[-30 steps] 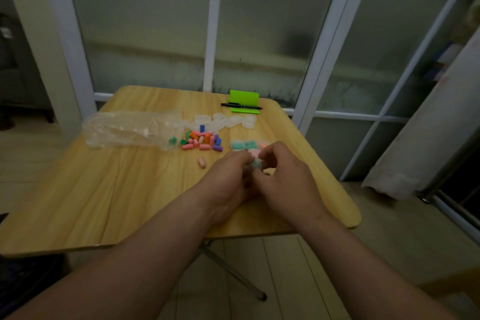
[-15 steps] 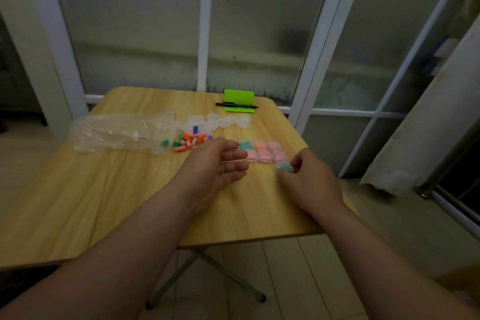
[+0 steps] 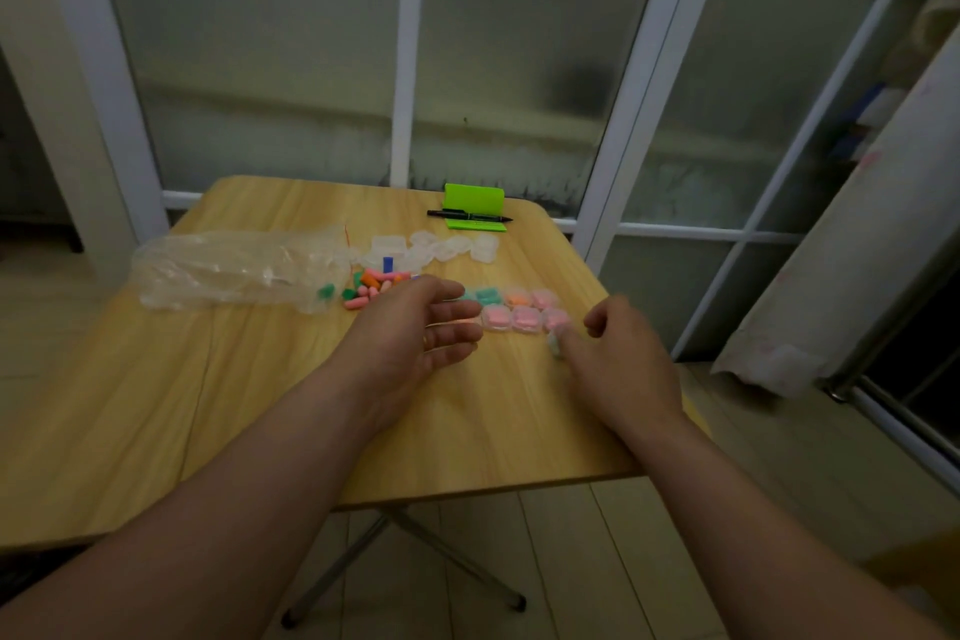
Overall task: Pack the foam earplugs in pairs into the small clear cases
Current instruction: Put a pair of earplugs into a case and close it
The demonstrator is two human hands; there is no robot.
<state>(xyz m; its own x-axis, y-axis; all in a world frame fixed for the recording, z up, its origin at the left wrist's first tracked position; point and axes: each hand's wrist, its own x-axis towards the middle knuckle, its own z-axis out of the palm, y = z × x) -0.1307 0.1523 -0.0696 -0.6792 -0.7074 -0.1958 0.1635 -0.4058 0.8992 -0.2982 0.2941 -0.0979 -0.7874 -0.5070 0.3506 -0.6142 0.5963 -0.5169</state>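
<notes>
**Head view.** Left hand (image 3: 415,327) is flat with fingers straight and spread, holding nothing. Loose earplugs (image 3: 371,288) lie just beyond its knuckles, a few hidden behind it. Filled cases (image 3: 519,317) sit in two rows between the hands. Right hand (image 3: 618,353) is motion-blurred. Its fingertip meets a pale case (image 3: 555,343), mostly covered; whether it pinches or merely touches the case cannot be told.

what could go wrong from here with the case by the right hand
The case at the right hand lies near the right edge of the table; a nudge might knock it off. Pushed in hard, it could shove the filled cases out of line. The left hand hovers beside the loose earplugs, which could roll if brushed.
</notes>
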